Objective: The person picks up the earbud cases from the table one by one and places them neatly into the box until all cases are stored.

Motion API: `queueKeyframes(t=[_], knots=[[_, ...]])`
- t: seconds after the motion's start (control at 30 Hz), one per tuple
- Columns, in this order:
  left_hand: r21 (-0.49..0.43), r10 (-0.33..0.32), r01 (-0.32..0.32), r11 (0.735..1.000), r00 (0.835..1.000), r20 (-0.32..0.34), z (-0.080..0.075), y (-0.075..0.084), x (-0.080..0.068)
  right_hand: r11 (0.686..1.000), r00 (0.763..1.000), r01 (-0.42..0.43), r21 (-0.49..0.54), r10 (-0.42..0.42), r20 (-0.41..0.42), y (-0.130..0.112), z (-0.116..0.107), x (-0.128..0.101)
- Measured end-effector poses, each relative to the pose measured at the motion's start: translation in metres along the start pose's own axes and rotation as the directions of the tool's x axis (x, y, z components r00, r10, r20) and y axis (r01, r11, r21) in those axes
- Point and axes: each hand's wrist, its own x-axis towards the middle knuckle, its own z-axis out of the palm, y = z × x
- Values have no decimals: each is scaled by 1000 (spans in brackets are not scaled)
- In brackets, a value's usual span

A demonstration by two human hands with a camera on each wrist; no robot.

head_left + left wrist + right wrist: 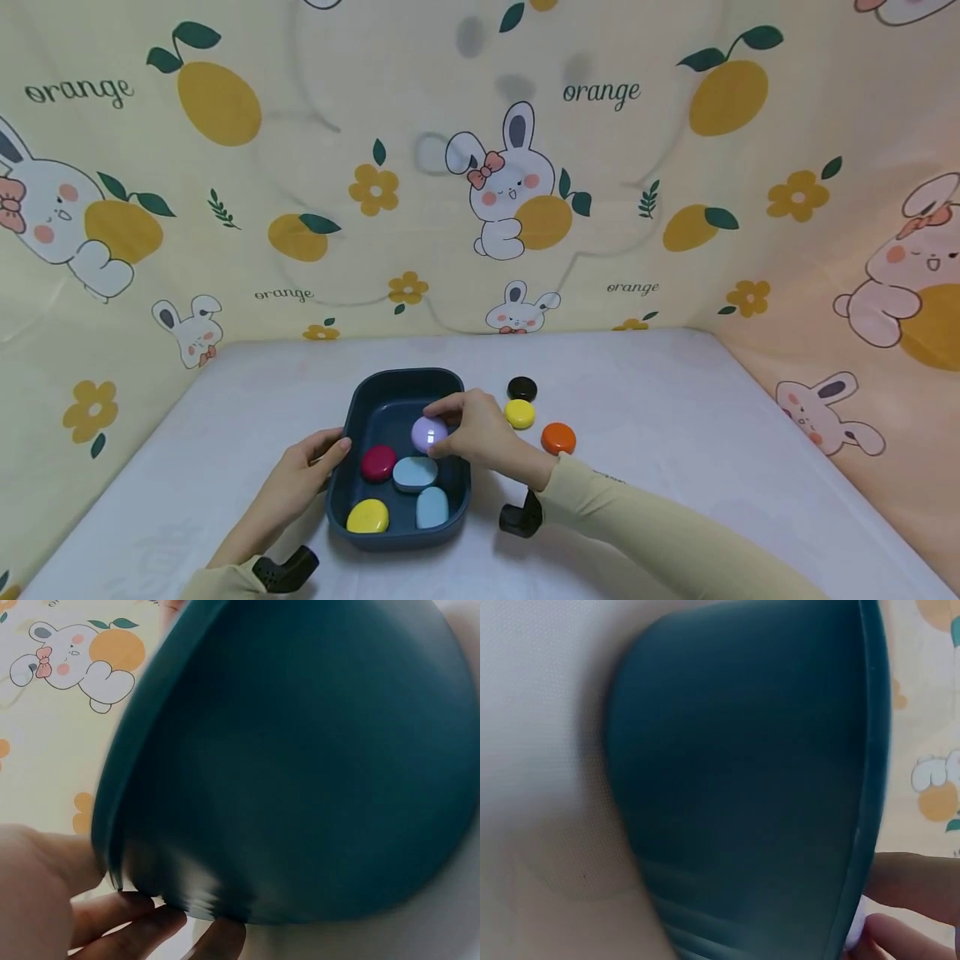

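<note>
A dark blue tray [399,541] with rounded corners stands on the table in the head view. My left hand [300,471] grips its left rim, thumb over the edge and fingers along the outer wall, as the left wrist view shows too. Over the inside of the tray, my right hand [487,429] pinches a glossy light purple round piece [426,434] between thumb and fingers. Below it lie a crimson round piece [378,463], a pale blue oval [415,473], a pale blue arch-shaped piece [432,508] and a yellow rounded piece [367,517].
Right of the tray, a black round piece [522,388], a yellow one [519,414] and an orange one [558,438] rest on the white tabletop [645,400]. A patterned cloth [450,75] with rabbits and oranges hangs behind and at both sides.
</note>
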Motion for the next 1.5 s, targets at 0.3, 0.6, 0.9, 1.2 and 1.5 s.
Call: queueKeyframes(t=[0.3,0.6,0.9,1.2,1.5], knots=[[-8,11,-11,1000,1000,15,0,3,-3,993,995,-68,93,74,-62,-2,-16,-7],[-17,10,-10,1000,1000,17,1,2,-3,956,969,-132,264,181,-169,6,-53,-24],[3,-3,3,1000,1000,14,1,-2,-1,935,922,-234,266,300,-244,27,-80,-43],[13,5,-6,1000,1000,12,-1,1,1,921,865,-272,280,361,-347,54,-89,-75],[18,-2,2,1000,1000,10,0,0,-1,917,824,-257,305,373,-426,79,-73,-85]])
